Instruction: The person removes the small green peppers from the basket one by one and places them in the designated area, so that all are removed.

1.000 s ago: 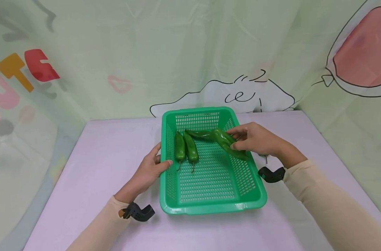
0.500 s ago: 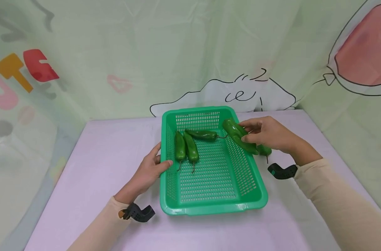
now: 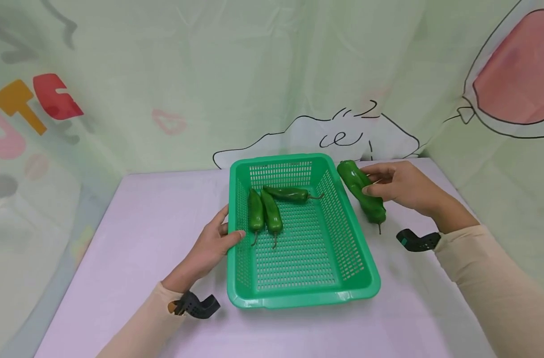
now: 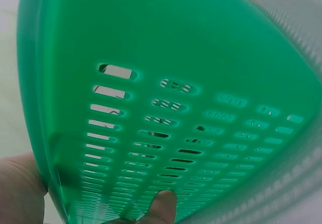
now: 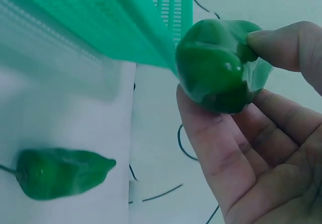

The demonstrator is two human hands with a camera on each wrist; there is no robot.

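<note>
My left hand point(image 3: 209, 246) grips the left rim of a green plastic basket point(image 3: 303, 299), thumb over the rim and fingers outside against the slotted wall point(image 4: 166, 27). Inside the basket, two green peppers point(image 3: 256, 211) lie side by side at the left, and a third pepper point(image 3: 290, 194) lies crosswise toward the back. Just beyond the right rim, my right hand point(image 3: 408, 188) pinches a large, lumpy green pepper point(image 5: 216, 65) between thumb and fingers, raised above the table. Below it, another green pepper point(image 5: 60, 172) with its stem rests on the table, partly covered in the head view.
The basket stands on a table with a pale lilac cloth point(image 3: 164, 209). Behind it hangs a light green curtain point(image 3: 236, 74) with printed drawings and letters, which also closes in both sides.
My right hand has carried the large pepper from over the basket's interior to the right, past the right rim. The left hand stays on the basket, and the peppers inside have not moved.
</note>
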